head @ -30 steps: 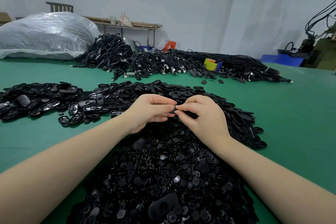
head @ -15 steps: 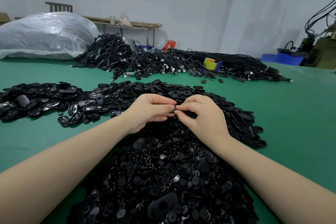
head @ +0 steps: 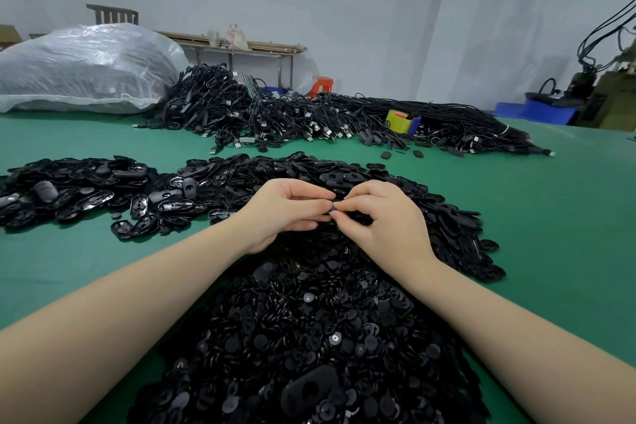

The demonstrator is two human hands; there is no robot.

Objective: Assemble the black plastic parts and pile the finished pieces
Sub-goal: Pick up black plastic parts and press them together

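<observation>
— Black plastic everywhere, so where is the piece in hand?

— Between the two hands, above the middle of the green tabletop (head: 550,217); the left hand (head: 285,213) and the right hand (head: 382,217) meet fingertip to fingertip, and a small black part (head: 332,208) shows just where they touch; each grip is pinched on it, thumb against forefinger, though most of the part is hidden by the fingers.

— Which step would you call it?

— The joining itself, I judge; whether it is one part or two pressed together I cannot tell; nothing has been put down yet.

— And the stock?

— A heap of small round discs (head: 309,337) lies nearest the person, under both forearms; beyond the hands is a heap of oval shells (head: 395,179); a further spread of oval pieces (head: 75,186) lies to the left, apart from the rest, which may be the finished pile, though that is a guess.

— What does the next move ask for?

— Firm, square pressure so the small part seats without tilting; then one hand must release while the other carries the piece to its pile; a slip here would drop it among the loose discs, where it would be hard to find.

— Anything else there?

— Bundled black cables (head: 275,113) across the far tabletop; a clear plastic sack (head: 82,69) at far left.
</observation>
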